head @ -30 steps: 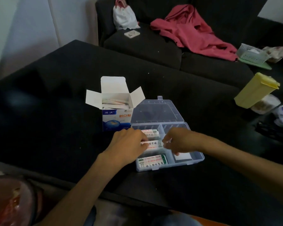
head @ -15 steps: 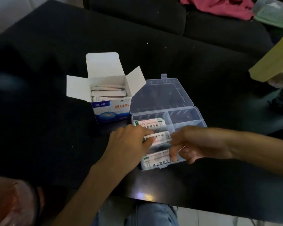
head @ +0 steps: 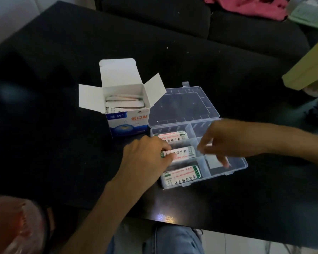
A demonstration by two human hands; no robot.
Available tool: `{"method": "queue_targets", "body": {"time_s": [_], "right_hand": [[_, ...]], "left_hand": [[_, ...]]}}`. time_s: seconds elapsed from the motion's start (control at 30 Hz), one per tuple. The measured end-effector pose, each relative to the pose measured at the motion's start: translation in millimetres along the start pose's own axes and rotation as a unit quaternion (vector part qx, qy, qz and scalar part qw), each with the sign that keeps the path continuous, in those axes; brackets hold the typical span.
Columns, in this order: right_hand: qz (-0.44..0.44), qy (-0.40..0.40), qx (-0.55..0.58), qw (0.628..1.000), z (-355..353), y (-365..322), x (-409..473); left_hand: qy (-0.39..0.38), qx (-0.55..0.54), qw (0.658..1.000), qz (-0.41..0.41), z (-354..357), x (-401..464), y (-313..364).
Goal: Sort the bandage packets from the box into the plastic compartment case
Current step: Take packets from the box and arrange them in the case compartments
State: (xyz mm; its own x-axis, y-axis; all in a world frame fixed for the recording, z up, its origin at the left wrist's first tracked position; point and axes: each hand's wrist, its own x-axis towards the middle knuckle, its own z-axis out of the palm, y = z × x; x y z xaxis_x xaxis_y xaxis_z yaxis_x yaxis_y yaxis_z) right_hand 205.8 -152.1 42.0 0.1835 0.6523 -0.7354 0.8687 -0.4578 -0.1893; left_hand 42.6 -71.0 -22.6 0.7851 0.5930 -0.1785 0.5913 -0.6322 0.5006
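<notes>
The blue-and-white bandage box (head: pixel 127 123) stands open on the black table, with loose bandage packets (head: pixel 124 103) inside. To its right lies the clear compartment case (head: pixel 237 168), its lid (head: pixel 182 105) folded back. Its left column holds packets in the far (head: pixel 173 137), middle (head: pixel 184 153) and near (head: pixel 184 176) compartments. My left hand (head: pixel 147 159) pinches the left end of the middle packet. My right hand (head: pixel 228 142) hovers over the right column, blurred, with fingers spread. One finger reaches down to a white piece (head: pixel 212 160) in the near right compartment.
The black table (head: pixel 62 70) ends close to my knees at the bottom. A yellow-green container (head: pixel 308 68) leans at the right edge. A black sofa with a pink cloth (head: pixel 246 4) stands behind the table. An orange object (head: pixel 9 226) sits at lower left.
My right hand has let go of the middle packet's right end and moved right, over the right column. My left hand stays on that packet. The camera tilted further down.
</notes>
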Motion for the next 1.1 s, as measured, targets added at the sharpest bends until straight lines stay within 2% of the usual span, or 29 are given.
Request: {"method": "queue_targets", "body": {"time_s": [0.07, 0.1, 0.23, 0.37, 0.47, 0.63, 0.73, 0.83, 0.93, 1.1], "right_hand": [[-0.07, 0.144, -0.082, 0.984, -1, 3, 0], [-0.093, 0.17, -0.101, 0.976, 0, 1, 2], [-0.121, 0.151, -0.159, 0.968, 8, -5, 18], [-0.146, 0.248, -0.175, 0.942, 7, -1, 15], [-0.153, 0.222, -0.181, 0.946, 12, -3, 16], [-0.118, 0.078, -0.158, 0.977, 14, -3, 25], [-0.098, 0.047, -0.149, 0.983, 12, -1, 28], [-0.095, 0.043, -0.134, 0.986, 12, 0, 28], [-0.094, 0.077, -0.133, 0.984, 13, -1, 24], [-0.087, 0.128, -0.102, 0.983, 14, -1, 21]], "left_hand": [[-0.004, 0.009, 1.0, 0.008, -2, -1, 0], [-0.006, 0.016, 1.0, 0.012, -2, -1, 0], [-0.02, 0.047, 0.998, 0.024, -3, -2, 2], [-0.011, 0.054, 0.998, 0.029, -4, -3, 3], [-0.017, 0.038, 0.999, 0.024, -4, -1, 1], [-0.021, 0.051, 0.998, 0.026, -4, -1, -1], [-0.015, 0.08, 0.996, 0.03, -3, -1, 1], [-0.028, 0.083, 0.996, 0.03, -4, 2, -1], [-0.044, 0.08, 0.995, 0.029, -3, 1, -2], [-0.012, 0.024, 0.999, 0.031, -7, -4, -1]]}}
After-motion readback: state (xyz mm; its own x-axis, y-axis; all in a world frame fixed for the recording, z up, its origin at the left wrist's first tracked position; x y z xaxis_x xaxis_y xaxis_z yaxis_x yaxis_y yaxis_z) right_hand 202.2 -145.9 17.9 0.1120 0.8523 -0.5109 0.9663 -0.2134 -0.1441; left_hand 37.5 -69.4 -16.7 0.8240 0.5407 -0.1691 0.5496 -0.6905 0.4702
